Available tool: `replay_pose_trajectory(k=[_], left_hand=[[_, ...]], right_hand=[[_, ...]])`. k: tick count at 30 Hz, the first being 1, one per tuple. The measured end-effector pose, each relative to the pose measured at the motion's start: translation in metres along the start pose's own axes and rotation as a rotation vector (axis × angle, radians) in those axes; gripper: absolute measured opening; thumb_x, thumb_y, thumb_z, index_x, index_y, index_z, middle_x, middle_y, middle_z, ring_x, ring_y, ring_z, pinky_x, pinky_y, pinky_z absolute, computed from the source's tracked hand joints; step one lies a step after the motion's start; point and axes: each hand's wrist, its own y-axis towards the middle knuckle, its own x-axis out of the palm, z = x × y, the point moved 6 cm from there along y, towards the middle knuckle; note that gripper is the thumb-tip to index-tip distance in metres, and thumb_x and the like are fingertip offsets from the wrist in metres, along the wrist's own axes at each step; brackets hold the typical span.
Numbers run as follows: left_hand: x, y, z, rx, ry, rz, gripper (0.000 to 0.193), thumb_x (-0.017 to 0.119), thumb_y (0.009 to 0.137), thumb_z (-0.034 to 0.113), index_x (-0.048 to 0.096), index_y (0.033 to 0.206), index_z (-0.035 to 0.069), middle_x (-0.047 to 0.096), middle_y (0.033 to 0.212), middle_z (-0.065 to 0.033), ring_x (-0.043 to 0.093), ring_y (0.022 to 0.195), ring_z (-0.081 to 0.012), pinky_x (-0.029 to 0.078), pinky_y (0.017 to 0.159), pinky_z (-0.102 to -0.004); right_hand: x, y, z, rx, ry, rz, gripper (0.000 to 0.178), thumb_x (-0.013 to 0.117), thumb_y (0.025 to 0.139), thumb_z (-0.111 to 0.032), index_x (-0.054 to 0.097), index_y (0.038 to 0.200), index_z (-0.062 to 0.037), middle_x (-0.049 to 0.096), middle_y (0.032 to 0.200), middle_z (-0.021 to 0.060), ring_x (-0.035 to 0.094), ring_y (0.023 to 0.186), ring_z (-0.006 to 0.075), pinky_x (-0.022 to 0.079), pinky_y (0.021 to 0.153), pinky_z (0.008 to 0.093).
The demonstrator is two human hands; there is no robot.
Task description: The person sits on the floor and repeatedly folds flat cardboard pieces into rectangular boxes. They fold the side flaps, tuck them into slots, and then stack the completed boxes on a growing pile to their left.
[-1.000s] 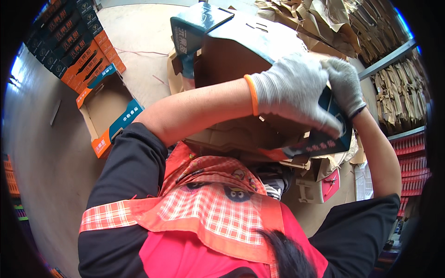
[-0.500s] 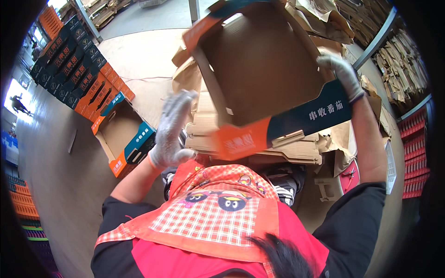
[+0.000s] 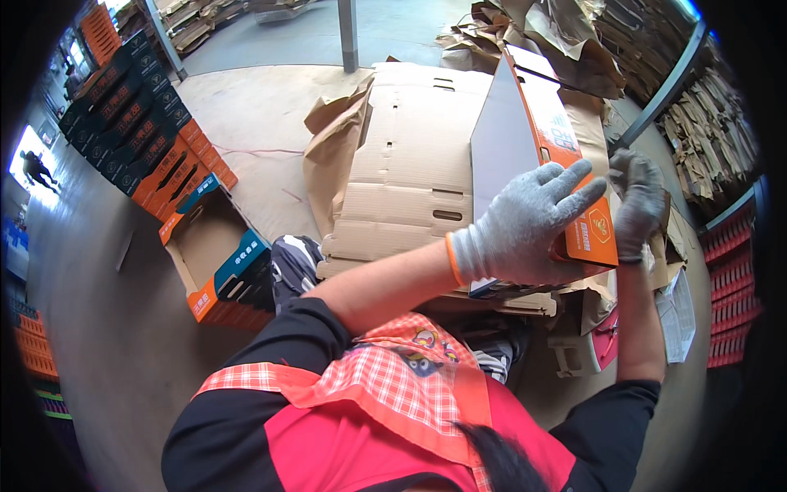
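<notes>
A cardboard tray box [image 3: 537, 123] stands tilted on its side on the right of a stack of flat brown cardboard blanks [image 3: 402, 164]. Its pale grey face is turned left, its orange wall faces up towards me, and its inside is hidden. My left hand [image 3: 525, 217], in a grey knit glove with an orange cuff, reaches across to the near end of that wall, fingers stretched out against it. Just right of the box, my gloved right hand [image 3: 639, 209] is raised with bent fingers; it is smeared, and whether it touches the box is unclear.
To the left, a folded orange and teal box [image 3: 201, 238] sits on the floor before a tall stack of similar boxes [image 3: 135, 123]. Crumpled brown paper [image 3: 566, 41] lies behind. Metal posts [image 3: 348, 37] and red crates [image 3: 734, 271] stand farther out.
The box has been turned from facing me onto its side and moved down to the right. My left hand has crossed over to its orange wall; my right hand has come off its earlier corner.
</notes>
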Motion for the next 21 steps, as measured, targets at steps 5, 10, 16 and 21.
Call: replay_pose_trajectory(k=[5,10,16,21], left_hand=[[0.018,-0.021,-0.003,-0.085,0.016,0.3,0.132,0.088,0.055,0.045,0.009,0.151,-0.001,0.021,0.147,-0.0367,0.04,0.126,-0.0519,0.038,0.101,-0.0493],[0.025,-0.044,-0.011,-0.362,0.0,0.27,0.149,0.084,0.05,0.061,-0.007,0.151,0.0,0.0,0.154,-0.0339,0.008,0.143,-0.0498,0.019,0.112,-0.0538],[0.043,-0.06,-0.021,-0.62,-0.399,0.095,0.124,0.082,0.059,0.05,0.011,0.146,-0.002,0.025,0.143,-0.0269,0.022,0.136,-0.0462,0.019,0.114,-0.0498],[0.005,-0.064,-0.018,-0.523,-0.365,0.2,0.116,0.084,0.061,0.043,0.017,0.145,-0.002,0.026,0.141,-0.0286,0.027,0.132,-0.0491,0.025,0.111,-0.0518]], right_hand=[[0.046,-0.028,-0.067,-0.137,-0.393,-0.688,0.049,0.07,0.084,-0.017,0.052,0.126,-0.0002,0.059,0.089,0.0048,0.058,0.081,0.0139,0.049,0.081,0.0286],[0.09,-0.027,-0.079,0.182,-0.596,-0.967,0.025,0.067,0.072,-0.018,0.047,0.08,-0.0057,0.044,0.071,0.0022,0.044,0.068,0.0116,0.041,0.062,0.0297],[0.147,-0.042,-0.079,-0.497,-0.649,-0.938,0.013,0.061,0.073,-0.011,0.049,0.076,-0.0071,0.052,0.062,0.0102,0.057,0.062,0.0268,0.044,0.06,0.041],[0.208,-0.063,-0.087,-0.281,-0.605,-1.115,0.029,0.07,0.08,-0.023,0.062,0.101,-0.0051,0.062,0.074,0.0138,0.064,0.073,0.0279,0.05,0.066,0.038]])
